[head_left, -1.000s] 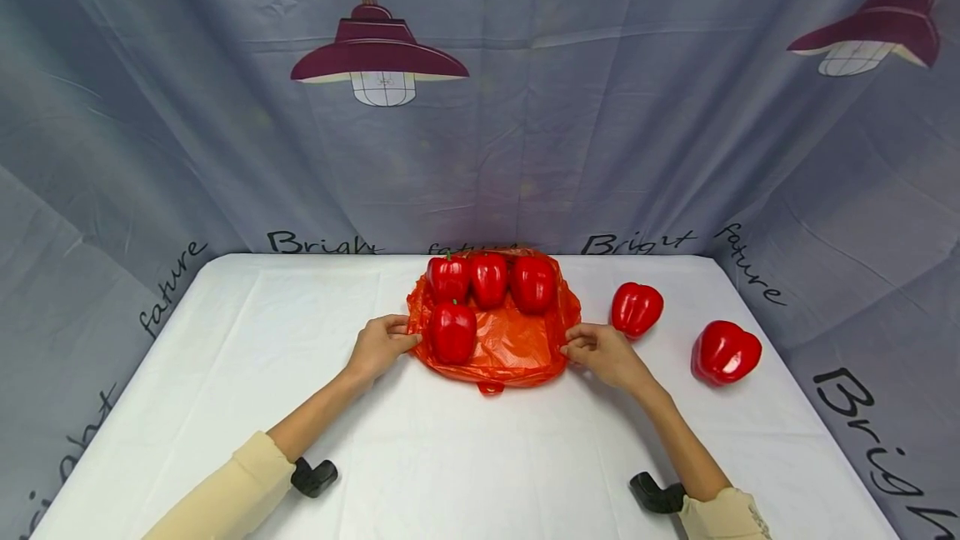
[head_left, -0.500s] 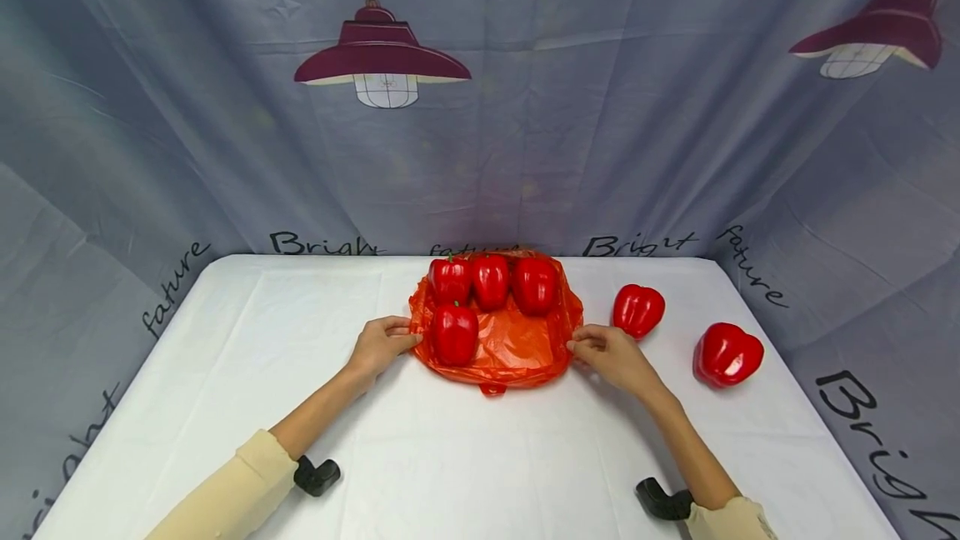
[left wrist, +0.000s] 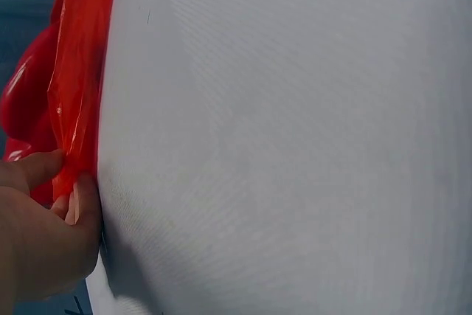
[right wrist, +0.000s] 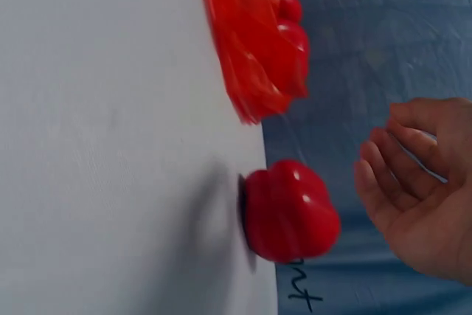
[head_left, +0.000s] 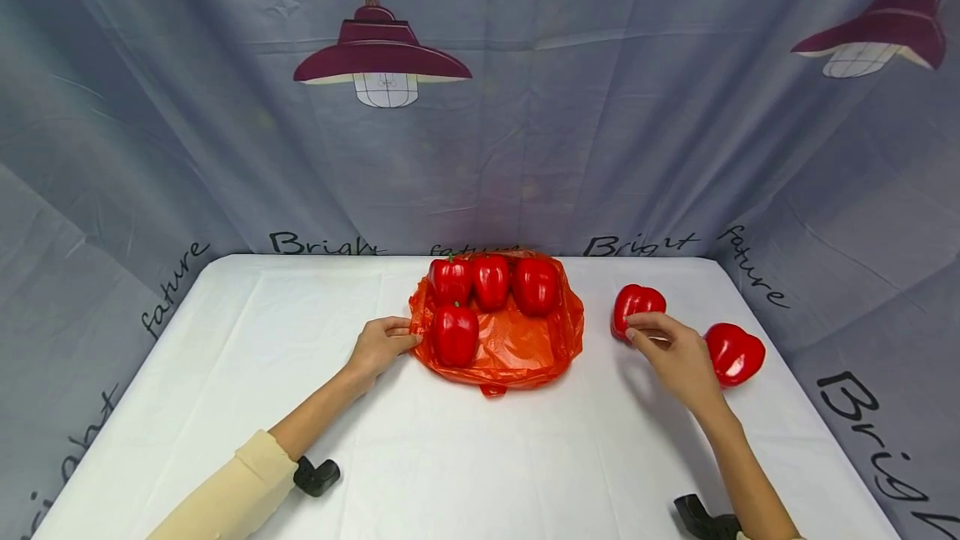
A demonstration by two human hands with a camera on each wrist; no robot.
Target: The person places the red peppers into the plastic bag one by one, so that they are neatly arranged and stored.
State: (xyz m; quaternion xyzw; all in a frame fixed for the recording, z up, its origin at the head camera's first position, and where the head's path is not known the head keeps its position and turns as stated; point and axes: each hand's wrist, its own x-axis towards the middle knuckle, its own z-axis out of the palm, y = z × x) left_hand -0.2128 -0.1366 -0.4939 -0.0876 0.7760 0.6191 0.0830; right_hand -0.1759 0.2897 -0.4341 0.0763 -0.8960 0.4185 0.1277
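Note:
A red plastic bag (head_left: 517, 340) lies spread open at the table's far middle. Inside it sit several red bell peppers, three along the back and one bell pepper (head_left: 454, 335) at the front left. My left hand (head_left: 377, 348) pinches the bag's left rim between thumb and fingers; the left wrist view shows the bag film (left wrist: 77, 71) caught there. To the bag's right, my right hand (head_left: 675, 357) hovers with loosely bent fingers, holding nothing. Just beyond its fingertips is a loose bell pepper (head_left: 636, 304). In the right wrist view a gap separates that hand from the bell pepper (right wrist: 291, 212).
Another bell pepper (head_left: 735, 354) lies farther right, partly hidden behind my right hand. A white cloth (head_left: 480, 465) covers the table. Behind it hangs a grey-blue curtain (head_left: 480, 148) printed with lamps and lettering.
My right hand has let go of the bag's right rim and moved right, toward the loose bell peppers. The left hand stays on the left rim.

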